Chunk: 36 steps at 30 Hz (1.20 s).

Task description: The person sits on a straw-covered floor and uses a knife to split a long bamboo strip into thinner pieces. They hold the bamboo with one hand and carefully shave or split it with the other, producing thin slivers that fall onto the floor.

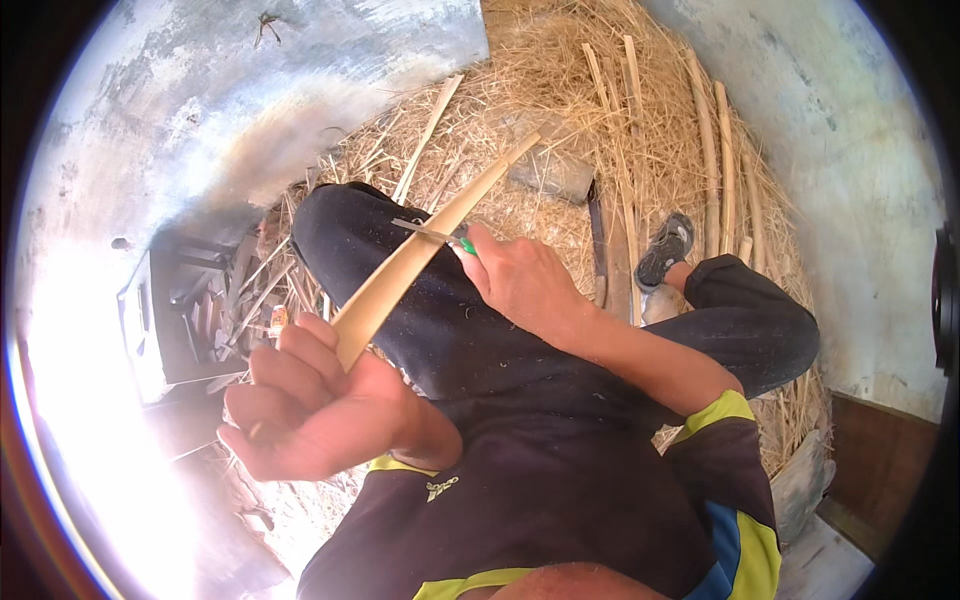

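My left hand [325,405] grips the near end of a long, pale bamboo strip [405,275], its fingers curled. The strip slants up and away to the right, passing over my dark trouser leg. My right hand [525,280] is closed round the green handle of a small knife [425,231]. The knife's thin blade lies across the strip, about midway along it, and seems to touch it. My right fingers cover most of the handle.
Straw and shavings [540,60] cover the floor. Several long bamboo pieces [706,150] lie at the far right; another strip [428,135] rests near the left wall. A block [552,175] sits ahead. A dark open box [190,310] with scraps stands left. Walls rise on both sides.
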Each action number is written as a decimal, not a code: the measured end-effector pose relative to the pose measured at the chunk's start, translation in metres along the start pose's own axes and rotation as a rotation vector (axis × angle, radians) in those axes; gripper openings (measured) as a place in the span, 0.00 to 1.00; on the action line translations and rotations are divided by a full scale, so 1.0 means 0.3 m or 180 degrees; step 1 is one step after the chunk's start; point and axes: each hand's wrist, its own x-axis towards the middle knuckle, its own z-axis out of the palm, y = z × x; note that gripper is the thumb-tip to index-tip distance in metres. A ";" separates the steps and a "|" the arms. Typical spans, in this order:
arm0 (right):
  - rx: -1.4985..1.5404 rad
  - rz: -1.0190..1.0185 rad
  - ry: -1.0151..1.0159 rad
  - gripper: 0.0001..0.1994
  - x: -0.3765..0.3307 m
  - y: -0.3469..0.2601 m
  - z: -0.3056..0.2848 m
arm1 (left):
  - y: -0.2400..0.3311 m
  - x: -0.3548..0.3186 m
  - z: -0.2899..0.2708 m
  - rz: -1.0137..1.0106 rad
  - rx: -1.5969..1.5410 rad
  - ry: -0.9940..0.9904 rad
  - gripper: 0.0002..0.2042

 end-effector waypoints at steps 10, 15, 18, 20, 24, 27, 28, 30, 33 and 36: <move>-0.0399 -0.0038 0.0199 0.12 -0.008 -0.019 0.030 | -0.015 0.054 -0.007 -0.0058 -0.0084 -0.0058 0.22; -0.0216 0.0132 0.0222 0.13 0.017 0.004 0.030 | -0.005 0.010 -0.001 -0.0105 -0.0217 -0.0290 0.22; -0.0424 0.0192 0.0117 0.13 0.032 0.058 0.020 | -0.004 0.010 -0.025 -0.0067 -0.0184 -0.0363 0.22; -0.0381 0.0087 0.0108 0.13 0.025 0.020 0.013 | -0.001 0.002 -0.038 -0.0089 -0.0156 -0.0364 0.22; -0.0338 0.0412 0.0012 0.15 0.054 0.104 0.015 | -0.007 0.005 -0.024 -0.0022 -0.0158 -0.0384 0.22; -0.0227 0.0475 -0.0180 0.15 0.048 0.132 0.010 | -0.007 0.006 -0.047 -0.0098 -0.0435 -0.0758 0.22; -0.0206 0.0168 0.0003 0.15 0.042 0.109 0.012 | -0.005 0.003 -0.058 -0.0144 -0.0560 -0.0907 0.22; -0.0224 0.0130 0.0040 0.15 0.050 0.141 0.039 | -0.002 -0.007 -0.047 -0.0181 -0.0604 -0.0970 0.22; -0.0192 0.0358 -0.0038 0.15 0.088 0.235 0.054 | -0.001 -0.007 -0.048 -0.0136 -0.0527 -0.0852 0.22; -0.0211 0.0187 0.0008 0.16 0.099 0.215 0.040 | -0.005 0.005 -0.048 -0.0213 -0.0755 -0.1081 0.22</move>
